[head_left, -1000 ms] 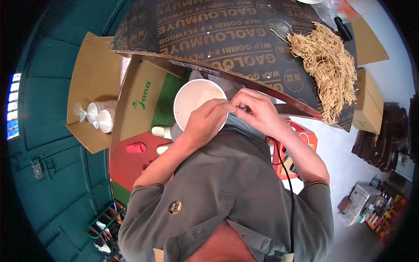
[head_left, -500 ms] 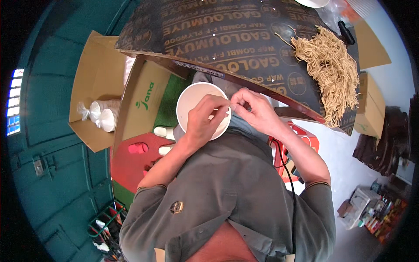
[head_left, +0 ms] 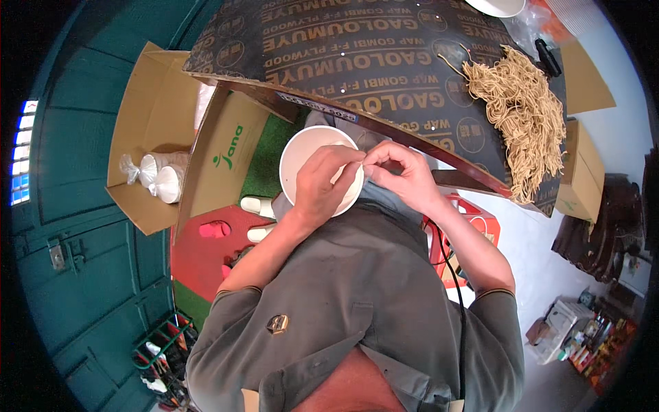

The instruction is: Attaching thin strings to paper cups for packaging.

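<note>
Both hands meet over the right rim of a deep white tub [head_left: 294, 147], which sits at my lap. My left hand [head_left: 322, 184] is closed in a pinch above the tub's opening. Fingertip to fingertip with it, my right hand [head_left: 403, 175] pinches too, just outside the rim. Whatever is between the fingertips is too small to make out. On the dark printed board tabletop [head_left: 329, 55], to the right, lies a tangled heap of tan cords [head_left: 525, 113], with a few loose ends trailing from its left side.
A black object [head_left: 547, 57] and a white dish [head_left: 500, 5] are at the far right of the tabletop. On the left, an open cardboard box [head_left: 147, 103] holds white bagged bundles [head_left: 165, 180]. Pale slippers [head_left: 257, 206] rest on the floor mat. A red crate [head_left: 480, 223] stands at right.
The view has shifted slightly. My two hands stay together at the tub's rim, with the fingertips moved only a little.
</note>
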Available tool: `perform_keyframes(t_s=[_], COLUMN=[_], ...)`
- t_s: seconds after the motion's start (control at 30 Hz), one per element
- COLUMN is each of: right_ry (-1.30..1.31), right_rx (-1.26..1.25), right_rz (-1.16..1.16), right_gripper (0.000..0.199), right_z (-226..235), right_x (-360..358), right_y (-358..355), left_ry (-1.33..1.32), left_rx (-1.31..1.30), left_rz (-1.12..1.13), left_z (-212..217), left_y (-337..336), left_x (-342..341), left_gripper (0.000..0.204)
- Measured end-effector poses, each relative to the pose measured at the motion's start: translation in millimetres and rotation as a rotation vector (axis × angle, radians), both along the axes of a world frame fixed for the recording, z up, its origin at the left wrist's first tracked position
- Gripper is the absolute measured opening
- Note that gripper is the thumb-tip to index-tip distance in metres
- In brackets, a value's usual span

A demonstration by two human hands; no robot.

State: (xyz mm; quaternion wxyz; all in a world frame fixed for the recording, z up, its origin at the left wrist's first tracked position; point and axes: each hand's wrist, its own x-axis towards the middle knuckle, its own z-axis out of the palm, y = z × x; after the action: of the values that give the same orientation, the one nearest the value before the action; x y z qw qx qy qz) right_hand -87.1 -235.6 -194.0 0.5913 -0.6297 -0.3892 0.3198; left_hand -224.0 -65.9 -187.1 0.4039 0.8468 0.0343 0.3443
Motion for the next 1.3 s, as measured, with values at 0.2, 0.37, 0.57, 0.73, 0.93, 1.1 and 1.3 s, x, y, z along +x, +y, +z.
perform_keyframes(t_s=[0.2,0.37,0.57,0.73,0.93,1.1,1.3], right_ry=[0.427,0.483,0.575,0.623,0.699,0.726,0.695], right_rx=[-0.015,-0.017,-0.023,-0.039,-0.019,-0.024,-0.041], right_rz=[0.018,0.049,0.108,0.13,0.101,0.092,0.122], right_gripper=[0.015,0.016,0.017,0.017,0.017,0.017,0.019], right_z=[-3,-3,-6,-5,-7,-4,-12], right_x=[0,5,10,9,3,1,3], right_y=[1,-1,-4,-6,-9,-9,-14], left_ry=[0.007,0.027,0.152,0.176,0.209,0.179,0.236], left_rx=[-0.056,-0.082,-0.369,-0.571,-0.35,-0.37,-0.799], left_rz=[-0.024,-0.066,-0.175,-0.194,-0.116,-0.113,-0.19], left_z=[-1,-2,-14,-15,-8,-3,-8], left_y=[-1,2,1,-7,-6,-7,-10], left_x=[1,3,-3,-5,-7,-8,-11], left_gripper=[0.031,0.031,0.035,0.038,0.024,0.017,0.01])
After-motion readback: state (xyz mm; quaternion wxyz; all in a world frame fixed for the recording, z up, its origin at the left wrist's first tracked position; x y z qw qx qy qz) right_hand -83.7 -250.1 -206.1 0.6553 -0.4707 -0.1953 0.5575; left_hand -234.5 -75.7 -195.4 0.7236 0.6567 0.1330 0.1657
